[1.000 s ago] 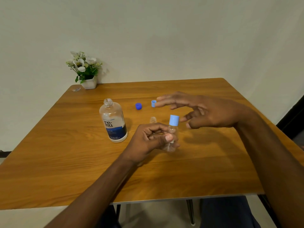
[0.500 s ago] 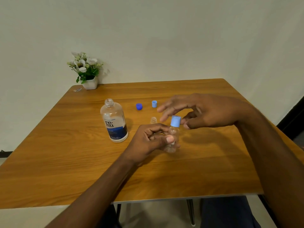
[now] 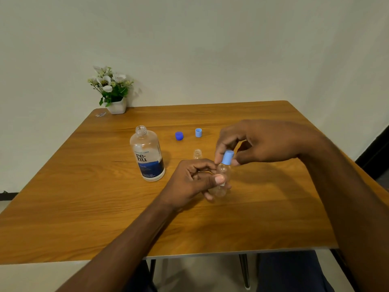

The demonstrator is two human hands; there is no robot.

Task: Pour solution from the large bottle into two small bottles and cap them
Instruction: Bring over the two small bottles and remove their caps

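Small bottle (image 3: 223, 171) held in both hands, mid-desk (image 3: 84, 197), right of the large bottle (image 3: 147, 157).
Left hand (image 3: 193, 180): grip clamped round the bottle body; base masked by fingers, desk contact unclear. Right hand (image 3: 263, 144): grip pinched on the light blue cap (image 3: 228, 157) atop the neck; seating not discernible. Second small bottle (image 3: 197, 153): uncapped, only the neck shows behind the left hand. Large bottle open, level hard to read. Dark blue cap (image 3: 179, 136) and loose light blue cap (image 3: 198, 132) lie farther back.

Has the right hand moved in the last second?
Yes. The right hand has drawn back from the loose light blue cap on the table, toward the person, and now pinches the fitted cap on the small bottle in the left hand.
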